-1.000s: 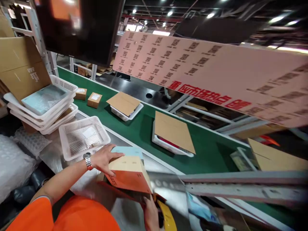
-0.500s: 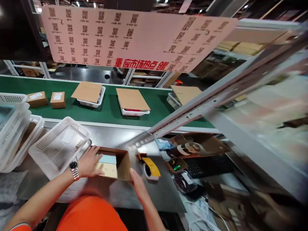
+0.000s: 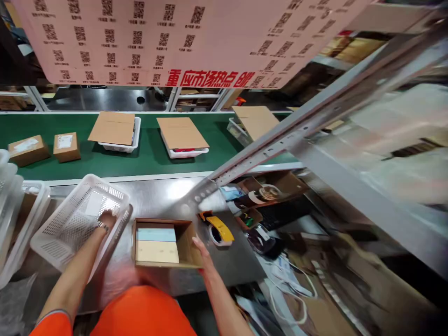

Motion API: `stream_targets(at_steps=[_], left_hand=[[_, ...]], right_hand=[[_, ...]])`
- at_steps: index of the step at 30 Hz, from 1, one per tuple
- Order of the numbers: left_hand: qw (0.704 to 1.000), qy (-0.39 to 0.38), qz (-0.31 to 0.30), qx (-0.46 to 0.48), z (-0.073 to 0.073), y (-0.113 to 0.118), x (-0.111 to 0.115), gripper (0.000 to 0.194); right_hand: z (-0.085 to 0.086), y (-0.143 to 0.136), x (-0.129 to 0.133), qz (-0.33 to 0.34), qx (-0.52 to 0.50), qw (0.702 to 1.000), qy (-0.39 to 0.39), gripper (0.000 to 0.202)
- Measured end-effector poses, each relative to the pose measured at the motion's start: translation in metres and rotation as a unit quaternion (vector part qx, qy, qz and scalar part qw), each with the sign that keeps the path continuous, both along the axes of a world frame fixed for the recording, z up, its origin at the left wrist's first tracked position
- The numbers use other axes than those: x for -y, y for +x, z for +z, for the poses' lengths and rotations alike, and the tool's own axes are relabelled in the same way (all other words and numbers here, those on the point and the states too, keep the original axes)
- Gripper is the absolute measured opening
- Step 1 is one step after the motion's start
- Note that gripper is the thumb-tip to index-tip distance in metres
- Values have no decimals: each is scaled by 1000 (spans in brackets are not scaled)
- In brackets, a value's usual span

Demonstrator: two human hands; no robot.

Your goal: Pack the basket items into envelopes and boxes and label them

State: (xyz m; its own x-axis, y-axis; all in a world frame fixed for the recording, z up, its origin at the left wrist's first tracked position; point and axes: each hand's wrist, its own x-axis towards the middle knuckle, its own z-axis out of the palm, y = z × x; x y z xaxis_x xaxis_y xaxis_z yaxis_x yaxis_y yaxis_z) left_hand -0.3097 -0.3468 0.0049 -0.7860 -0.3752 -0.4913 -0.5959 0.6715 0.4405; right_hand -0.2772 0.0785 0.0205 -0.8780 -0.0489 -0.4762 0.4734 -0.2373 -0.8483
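Observation:
An open cardboard box [image 3: 191, 242] stands on the metal table in front of me. Inside it, a light blue box [image 3: 156, 234] and a cream box [image 3: 157, 252] fill the left part, and a gap remains at the right. My right hand [image 3: 202, 253] grips the right wall of the cardboard box, with the thumb showing at its edge. My left hand [image 3: 107, 219] reaches down into a white perforated plastic basket [image 3: 58, 228], near its right wall. The left fingers are blurred and hidden, so what they touch does not show.
A yellow tape dispenser [image 3: 219, 228] lies right of the box. Stacked white baskets [image 3: 30, 224] stand at the left. Across the back, a green conveyor [image 3: 147, 163] carries small cartons [image 3: 66, 147] and cardboard-covered baskets [image 3: 184, 135]. A metal post [image 3: 259, 154] slants up on the right.
My left hand has left the things in the cardboard box and moved left into the white basket. My right hand stays at the box's right wall. The view has shifted slightly.

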Motion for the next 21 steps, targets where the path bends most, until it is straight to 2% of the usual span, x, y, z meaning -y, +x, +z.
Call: stream_targets(at_steps=[1, 3, 5, 7, 10, 12, 14, 16, 17, 19, 21], left_hand=[[1000, 4, -2, 1, 0, 1, 2, 8], [1000, 13, -2, -20, 7, 4, 7, 12], [997, 29, 10, -74, 23, 11, 7, 24], [985, 79, 28, -154, 44, 23, -5, 38], [932, 266, 44, -242, 72, 44, -57, 53], [894, 390, 39, -216, 84, 53, -108, 56], [878, 454, 8, -148, 89, 57, -155, 54], [884, 453, -54, -106, 91, 60, -187, 55], [893, 427, -87, -113, 92, 63, -194, 56], [909, 351, -138, -175, 95, 72, -191, 58], [916, 269, -152, -255, 98, 85, -170, 57]], right_hand=[[1, -1, 3, -5, -4, 1000, -14, 66], [5, -5, 7, -1, -8, 998, -61, 71], [10, -9, 9, 16, -14, 995, -102, 69], [13, -12, 10, 25, -16, 992, -122, 61], [16, -13, 12, 21, -20, 992, -126, 50], [17, -14, 15, 21, -24, 992, -126, 48], [18, -14, 18, 26, -28, 991, -127, 46], [19, -13, 20, 27, -33, 991, -127, 43], [19, -13, 20, 25, -35, 991, -126, 42], [20, -9, 16, 16, -37, 991, -125, 43], [21, -4, 6, 18, -31, 992, -124, 50]])
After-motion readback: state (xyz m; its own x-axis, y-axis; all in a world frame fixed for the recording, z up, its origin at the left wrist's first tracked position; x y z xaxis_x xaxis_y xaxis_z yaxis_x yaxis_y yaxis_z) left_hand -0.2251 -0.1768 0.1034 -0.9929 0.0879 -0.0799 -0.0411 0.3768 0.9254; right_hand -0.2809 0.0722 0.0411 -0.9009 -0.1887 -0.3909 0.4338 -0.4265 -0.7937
